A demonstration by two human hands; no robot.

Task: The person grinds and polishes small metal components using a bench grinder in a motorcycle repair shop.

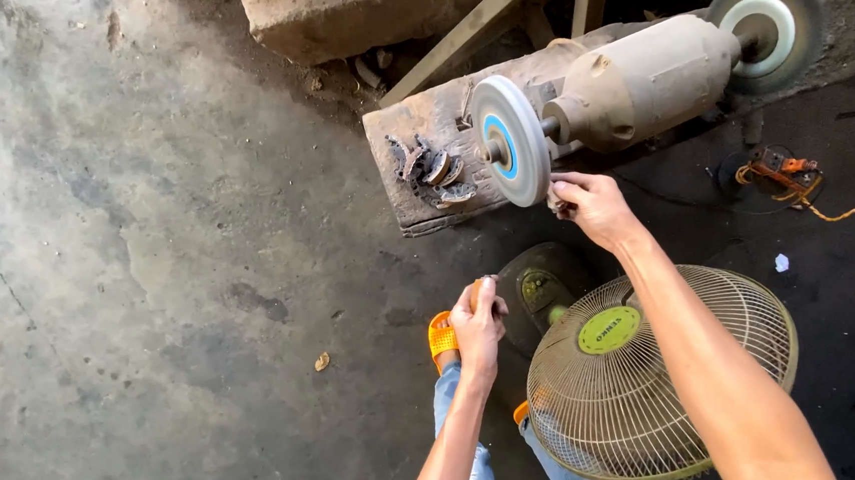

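**A:** so what's each hand up to here?

**B:** right hand (594, 205) is stretched out to the bench grinder (637, 85), fingers pinched shut on a small metal piece (554, 199) held right at the lower edge of the near grinding wheel (511, 140). Arm runs straight and long from the bottom right. Left hand (476, 329) sits lower, arm bent in close over the knee, fingers curled around a small brownish thing (478, 289) (can't really tell what it is, only the tip pokes out).

**A:** and around that?

**B:** a pile of small metal parts (430, 170) lies on the wooden block (420, 135) just left of the wheel. A floor fan (658, 374) lies tilted under the right forearm, which covers part of its grille. An orange sandal (441, 336) peeks out beside the left hand. The far wheel (765, 18) is near the top edge, and the piece being held is mostly hidden by the fingers.
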